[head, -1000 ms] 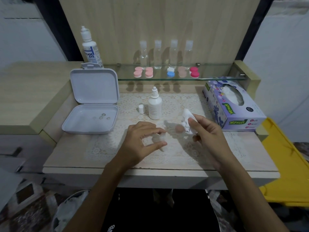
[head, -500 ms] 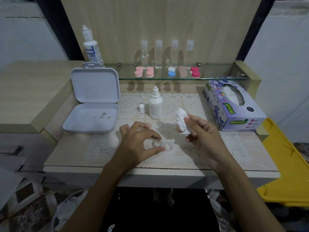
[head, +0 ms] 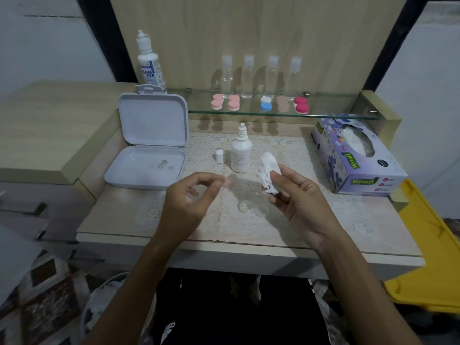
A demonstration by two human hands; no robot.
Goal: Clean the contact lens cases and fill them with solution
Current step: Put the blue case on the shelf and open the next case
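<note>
While the right hand (head: 296, 197) grips a crumpled white tissue (head: 268, 174) between thumb and fingers, the left hand (head: 189, 197) hovers above the lace mat (head: 249, 225) with fingers curled, its fingertips seeming to pinch a small, blurred, pinkish see-through piece (head: 227, 182); whether it is truly held I cannot tell. A clear round lens case cup (head: 243, 205) lies on the mat between the two hands, touching neither. Behind them stands a smooth white plastic solution bottle (head: 241, 154), uncapped, with its small cylindrical cap (head: 220, 156) just beside it. An open white hinged box (head: 149, 145) sits to the left, a purple floral tissue box (head: 358, 158) to the right. Round pink, blue and white lens cases (head: 261, 103) line the glass shelf (head: 323, 113).
</note>
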